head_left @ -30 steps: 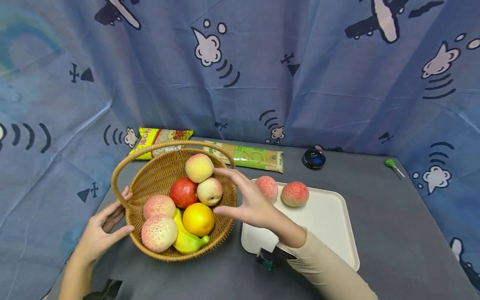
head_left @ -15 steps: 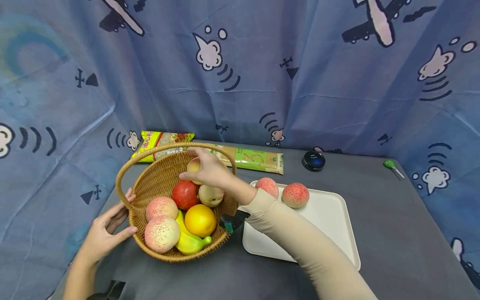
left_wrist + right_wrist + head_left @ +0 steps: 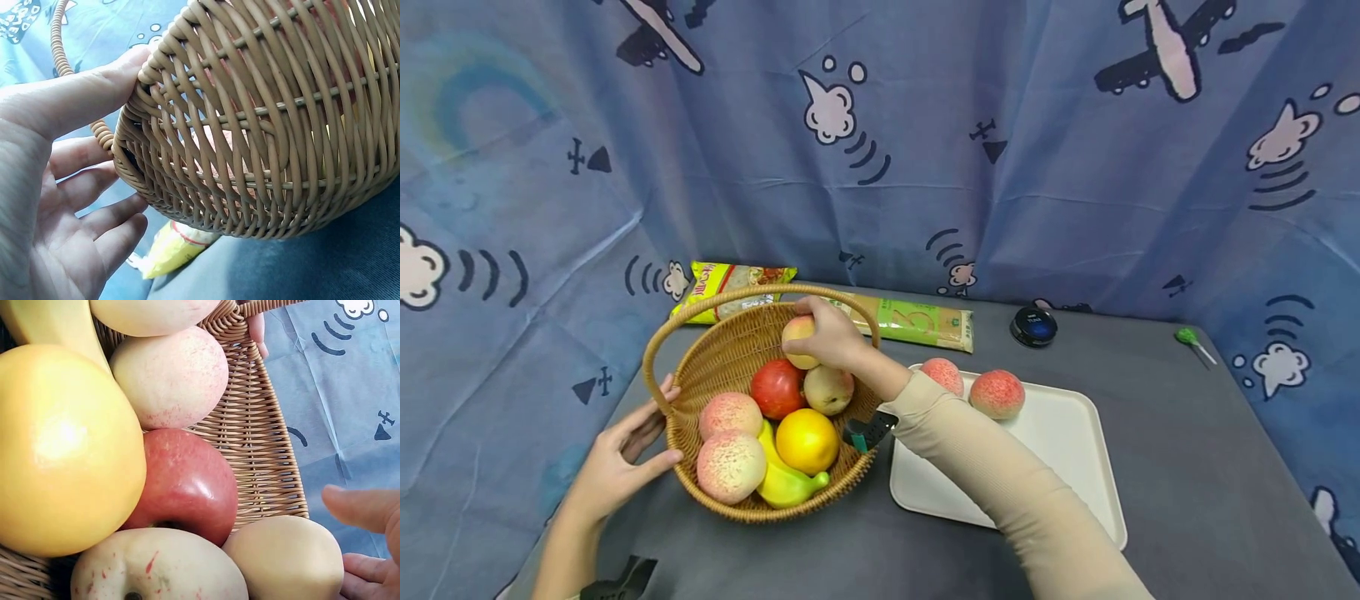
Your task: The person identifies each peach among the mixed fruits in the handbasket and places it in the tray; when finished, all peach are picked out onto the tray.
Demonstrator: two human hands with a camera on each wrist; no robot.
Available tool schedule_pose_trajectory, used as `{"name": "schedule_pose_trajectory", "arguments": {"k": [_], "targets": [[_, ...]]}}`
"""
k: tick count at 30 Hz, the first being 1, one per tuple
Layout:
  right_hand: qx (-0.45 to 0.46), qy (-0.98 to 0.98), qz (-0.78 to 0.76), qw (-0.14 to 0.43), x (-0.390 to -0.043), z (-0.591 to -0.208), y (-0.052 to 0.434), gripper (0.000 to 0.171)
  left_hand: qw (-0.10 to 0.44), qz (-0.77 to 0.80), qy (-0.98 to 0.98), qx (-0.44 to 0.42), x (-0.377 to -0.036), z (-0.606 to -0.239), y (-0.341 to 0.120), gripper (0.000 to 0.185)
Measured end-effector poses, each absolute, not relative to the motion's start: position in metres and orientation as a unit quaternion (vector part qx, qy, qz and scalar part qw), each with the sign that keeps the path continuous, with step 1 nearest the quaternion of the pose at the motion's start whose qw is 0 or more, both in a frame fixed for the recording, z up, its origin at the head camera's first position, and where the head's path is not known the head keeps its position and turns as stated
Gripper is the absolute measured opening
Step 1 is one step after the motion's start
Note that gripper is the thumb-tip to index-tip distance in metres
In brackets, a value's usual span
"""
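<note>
My left hand (image 3: 617,458) touches the outer side of the wicker basket (image 3: 281,125). Its thumb lies against the rim, and its loosely bent fingers reach past the base of the handle. Inside the basket, my right hand (image 3: 837,333) is spread round a yellow peach (image 3: 284,559). Its fingers pass partly behind the peach, while the right wrist view shows a gap beside the thumb. Close by are a red apple (image 3: 777,389), a pale peach (image 3: 828,390) and an orange (image 3: 807,442). A banana (image 3: 786,483) and two pinkish peaches (image 3: 731,467) fill the basket's near left.
A white tray (image 3: 1052,458) bears two red peaches (image 3: 997,394) on the right, partly under my right sleeve. Behind the basket lie a yellow food packet (image 3: 707,287) and a long green-and-tan packet (image 3: 925,323). A round black tin (image 3: 1033,326) and a green-headed lollipop (image 3: 1187,336) stand farther right.
My right hand has moved left from the basket's right side to the yellow peach, and its fingers have drawn closer round it. The left hand stays at the basket.
</note>
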State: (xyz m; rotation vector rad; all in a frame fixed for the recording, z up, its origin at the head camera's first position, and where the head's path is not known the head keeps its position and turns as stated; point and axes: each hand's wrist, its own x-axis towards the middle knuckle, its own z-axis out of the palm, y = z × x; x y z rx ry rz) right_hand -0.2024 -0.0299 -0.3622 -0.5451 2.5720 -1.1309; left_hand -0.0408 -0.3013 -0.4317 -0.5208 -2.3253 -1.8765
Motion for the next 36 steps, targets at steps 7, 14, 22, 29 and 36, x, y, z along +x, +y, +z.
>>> {"name": "schedule_pose_trajectory", "arguments": {"k": [7, 14, 22, 29, 36], "targets": [[-0.187, 0.897, -0.383, 0.113, -0.2055, -0.3661, -0.0292, 0.052, 0.055, -0.618, -0.766, -0.17, -0.0413, -0.4323, -0.3006, 0.071], [-0.19, 0.898, -0.377, 0.126, -0.2072, -0.3655, -0.0289, 0.065, 0.064, -0.616, -0.763, -0.184, -0.0418, -0.435, -0.3015, 0.071], [-0.221, 0.907, -0.336, 0.128, -0.2088, -0.3628, -0.0284, 0.054, 0.066, -0.618, -0.76, -0.189, -0.0424, -0.4351, -0.3017, 0.071], [-0.243, 0.907, -0.325, 0.113, -0.2062, -0.3611, -0.0275, 0.047, 0.069, -0.625, -0.751, -0.201, -0.0428, -0.436, -0.3017, 0.07], [-0.243, 0.907, -0.324, 0.115, -0.2039, -0.3619, -0.027, 0.052, 0.066, -0.621, -0.758, -0.19, -0.0422, -0.4346, -0.3011, 0.071]]}}
